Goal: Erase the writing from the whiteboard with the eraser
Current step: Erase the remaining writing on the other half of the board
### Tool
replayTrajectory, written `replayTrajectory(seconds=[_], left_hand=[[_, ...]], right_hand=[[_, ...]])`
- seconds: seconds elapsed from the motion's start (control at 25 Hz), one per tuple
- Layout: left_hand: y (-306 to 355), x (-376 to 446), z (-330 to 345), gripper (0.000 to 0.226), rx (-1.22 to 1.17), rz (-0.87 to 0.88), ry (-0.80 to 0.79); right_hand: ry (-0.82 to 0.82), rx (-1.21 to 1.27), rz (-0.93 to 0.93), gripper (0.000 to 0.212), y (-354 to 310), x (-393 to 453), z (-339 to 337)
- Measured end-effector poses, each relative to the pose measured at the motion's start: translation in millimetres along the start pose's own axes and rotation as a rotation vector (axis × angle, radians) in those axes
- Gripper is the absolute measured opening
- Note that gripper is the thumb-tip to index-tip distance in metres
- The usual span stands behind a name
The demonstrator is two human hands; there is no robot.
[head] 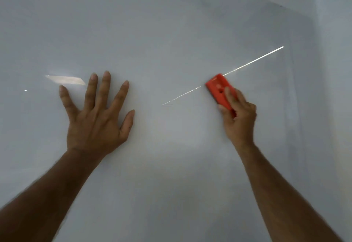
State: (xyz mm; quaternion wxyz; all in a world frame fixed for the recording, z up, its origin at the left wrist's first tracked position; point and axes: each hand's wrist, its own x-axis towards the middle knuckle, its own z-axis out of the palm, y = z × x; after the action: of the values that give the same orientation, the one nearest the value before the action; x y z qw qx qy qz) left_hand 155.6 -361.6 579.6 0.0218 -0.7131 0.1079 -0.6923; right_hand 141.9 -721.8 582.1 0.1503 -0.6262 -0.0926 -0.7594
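The whiteboard (171, 32) fills nearly the whole view, pale grey-white, and I see no writing on it. My right hand (238, 116) grips a red-orange eraser (219, 89) and presses it flat against the board right of centre; the fingers wrap its lower end and the image there is blurred. My left hand (97, 116) lies flat on the board at the left with its fingers spread wide, holding nothing.
A thin bright diagonal streak of reflected light (253, 61) crosses the board and passes behind the eraser. A pale glare patch (64, 80) sits left of my left fingers. The board's upper right edge (266, 2) meets the bare wall (333, 51).
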Motion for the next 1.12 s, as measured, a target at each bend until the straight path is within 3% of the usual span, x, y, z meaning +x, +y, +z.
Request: replayTrajectory(seconds=[0.16,0.24,0.48,0.64,0.8,0.96,1.12], left_hand=[[1,0,1,0.071,0.014,-0.002,0.010],[1,0,1,0.071,0.013,0.007,0.008],[-4,-1,0,0.083,-0.016,-0.016,0.016],[-32,-16,-5,0.085,-0.008,0.074,0.050],[-76,-30,-14,0.090,0.013,0.062,0.050],[-114,-38,-26,0.094,0.025,-0.003,0.026],[-166,-49,-37,0.098,0.011,-0.058,-0.002]], right_hand=[[0.058,0.009,0.354,0.054,2,31,7],[0.070,0.003,0.362,0.053,-26,44,19],[-0.033,0.098,-0.207,0.043,-159,-3,58],[-0.098,0.034,-0.380,0.041,-114,-19,34],[-0.048,-0.014,-0.026,0.047,-51,0,14],[0.053,-0.035,0.316,0.055,-72,43,35],[0.031,-0.056,0.278,0.056,-154,59,67]])
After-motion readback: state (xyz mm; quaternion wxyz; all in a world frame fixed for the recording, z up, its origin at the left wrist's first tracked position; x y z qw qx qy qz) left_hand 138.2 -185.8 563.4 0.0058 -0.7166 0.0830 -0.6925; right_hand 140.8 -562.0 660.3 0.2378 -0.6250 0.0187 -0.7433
